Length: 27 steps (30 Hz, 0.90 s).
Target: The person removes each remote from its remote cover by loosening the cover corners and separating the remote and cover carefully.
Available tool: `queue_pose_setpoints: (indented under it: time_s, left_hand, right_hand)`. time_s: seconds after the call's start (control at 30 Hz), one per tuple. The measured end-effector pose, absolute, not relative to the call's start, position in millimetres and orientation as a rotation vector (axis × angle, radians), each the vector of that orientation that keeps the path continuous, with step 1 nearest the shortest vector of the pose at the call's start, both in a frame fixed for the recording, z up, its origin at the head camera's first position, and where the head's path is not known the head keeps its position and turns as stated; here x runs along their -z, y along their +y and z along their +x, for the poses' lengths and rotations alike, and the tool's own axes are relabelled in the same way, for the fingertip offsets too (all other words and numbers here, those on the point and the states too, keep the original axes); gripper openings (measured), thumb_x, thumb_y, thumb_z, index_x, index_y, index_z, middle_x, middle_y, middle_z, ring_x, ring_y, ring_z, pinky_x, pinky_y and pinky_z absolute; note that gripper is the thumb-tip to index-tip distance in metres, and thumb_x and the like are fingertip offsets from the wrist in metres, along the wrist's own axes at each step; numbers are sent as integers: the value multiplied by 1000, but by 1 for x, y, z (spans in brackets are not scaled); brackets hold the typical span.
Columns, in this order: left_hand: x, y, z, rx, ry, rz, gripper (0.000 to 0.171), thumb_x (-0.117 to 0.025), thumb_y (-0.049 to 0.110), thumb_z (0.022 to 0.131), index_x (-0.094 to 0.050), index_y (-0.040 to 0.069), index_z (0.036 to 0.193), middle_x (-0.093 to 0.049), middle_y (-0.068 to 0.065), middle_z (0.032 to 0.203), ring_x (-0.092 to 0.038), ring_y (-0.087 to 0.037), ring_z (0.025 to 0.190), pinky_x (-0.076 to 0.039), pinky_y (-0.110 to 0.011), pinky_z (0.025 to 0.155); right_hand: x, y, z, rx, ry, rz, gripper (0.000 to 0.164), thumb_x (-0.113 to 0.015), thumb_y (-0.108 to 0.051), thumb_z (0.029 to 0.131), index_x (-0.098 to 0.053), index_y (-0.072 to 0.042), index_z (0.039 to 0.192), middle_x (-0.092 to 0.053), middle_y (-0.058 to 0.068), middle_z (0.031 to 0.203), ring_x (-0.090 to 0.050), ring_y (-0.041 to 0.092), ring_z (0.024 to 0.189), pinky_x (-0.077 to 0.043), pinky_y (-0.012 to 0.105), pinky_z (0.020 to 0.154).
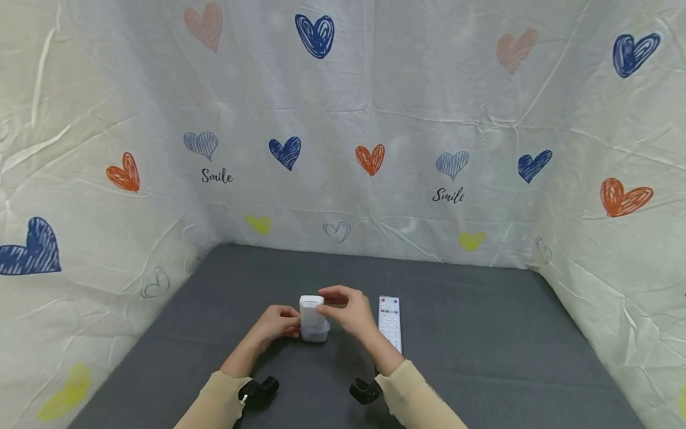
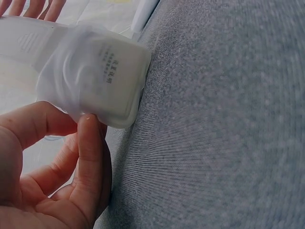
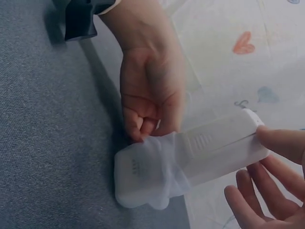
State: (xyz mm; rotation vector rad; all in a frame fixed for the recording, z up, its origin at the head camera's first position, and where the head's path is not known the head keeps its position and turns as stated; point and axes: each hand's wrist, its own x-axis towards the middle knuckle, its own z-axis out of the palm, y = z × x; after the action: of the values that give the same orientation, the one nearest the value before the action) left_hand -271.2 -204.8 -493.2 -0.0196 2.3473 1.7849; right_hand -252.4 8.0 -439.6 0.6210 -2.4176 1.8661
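A white remote control [image 1: 311,313] stands tilted on end over the table, its battery-cover side with a ridged patch showing in the wrist views. Around its lower part a translucent soft sleeve [image 3: 164,164] is bunched into folds; printed characters show through it in the left wrist view. My left hand [image 1: 274,325] pinches the edge of the sleeve [image 2: 66,71] between thumb and fingers. At the upper end of the remote, my right hand [image 1: 349,310] grips it with the thumb on one side and fingertips on the other.
A second white remote [image 1: 389,322], buttons up, lies on the dark grey cloth [image 1: 482,345] just right of my right hand. Black wrist devices [image 1: 259,388] sit at both cuffs. White sheets with printed hearts [image 1: 370,159] hang behind and at both sides.
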Motion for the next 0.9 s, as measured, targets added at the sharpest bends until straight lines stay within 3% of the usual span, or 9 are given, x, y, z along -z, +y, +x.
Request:
queue_pose_setpoints:
  time_s: [0.33,0.53,0.73,0.9]
  left_hand:
    - [495,-204,-272,-1782,2357,-33,12,-59,1,83,-64,-9,89,-64,-8,77,-63,-13,63,-56,-30,63]
    - [496,-204,-272,-1791,2341,-47,13,-60,1,84,-64,-9,90,-64,-8,78,-62,-13,62,-56,-30,63]
    - [495,-205,-272,-1805,2306,-28,16,-62,3,86,-64,-10,94,-65,-8,80,-63,-13,64,-55,-29,64]
    - [494,-207,-271,-1811,2270,9,18,-60,5,87,-63,-10,97,-65,-8,83,-63,-13,66,-55,-28,65]
  right_hand:
    - [443,7,-251,-1851,-2441,627,28,-74,-22,82,-70,-16,109,-70,3,107,-67,19,100,-54,29,80]
    - [445,8,-251,-1842,-2436,617,26,-74,-23,82,-70,-14,107,-71,5,105,-67,21,98,-54,33,80]
    - [449,11,-254,-1795,-2409,660,26,-73,-23,83,-70,-12,106,-71,3,102,-67,14,93,-55,29,76]
    - [448,12,-253,-1815,-2415,637,26,-73,-23,83,-70,-12,107,-71,6,105,-67,19,95,-54,31,78]
